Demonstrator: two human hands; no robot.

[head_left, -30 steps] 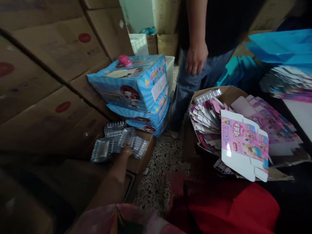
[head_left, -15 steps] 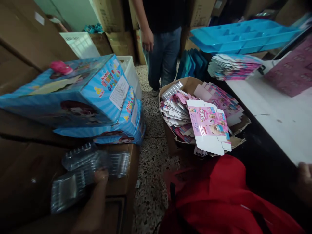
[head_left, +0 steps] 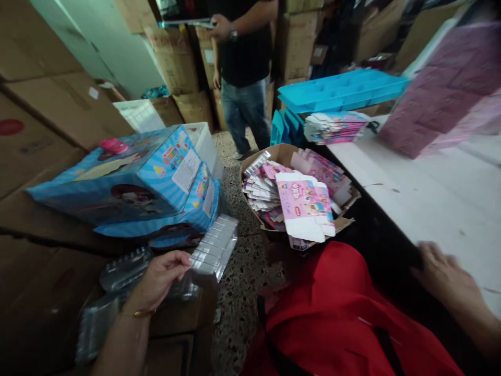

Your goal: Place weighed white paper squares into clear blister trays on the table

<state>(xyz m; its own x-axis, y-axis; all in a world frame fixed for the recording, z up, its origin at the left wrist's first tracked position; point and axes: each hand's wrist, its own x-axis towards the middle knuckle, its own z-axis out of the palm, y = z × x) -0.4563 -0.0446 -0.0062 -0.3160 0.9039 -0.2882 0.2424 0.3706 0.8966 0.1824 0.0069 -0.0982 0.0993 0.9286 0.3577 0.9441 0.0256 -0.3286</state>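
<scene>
Between thumb and fingers, my left hand (head_left: 166, 277) pinches one end of a clear plastic tray (head_left: 217, 244) with ridged compartments. It is held up above the cardboard box at the left. More clear plastic trays (head_left: 97, 324) lie below and behind that hand. My right hand (head_left: 444, 271) rests at the near edge of the white table (head_left: 410, 209), fingers spread and slightly blurred, with nothing seen in it. Ahead, an open carton (head_left: 287, 151) holds many flat pink printed boxes, with one unfolded pink box (head_left: 303, 201) lying on top.
Blue printed cartons (head_left: 156, 183) are stacked at the left, a pink object (head_left: 113, 145) on top. A blue plastic tray (head_left: 340, 89) and folded boxes (head_left: 334, 128) sit beyond the table edge. A person (head_left: 246, 62) stands ahead. A red cloth (head_left: 332, 313) covers my lap.
My left hand has lifted a clear plastic tray off the pile and moved up. My right hand has come further into view at the table edge. The view has tilted up and turned right.
</scene>
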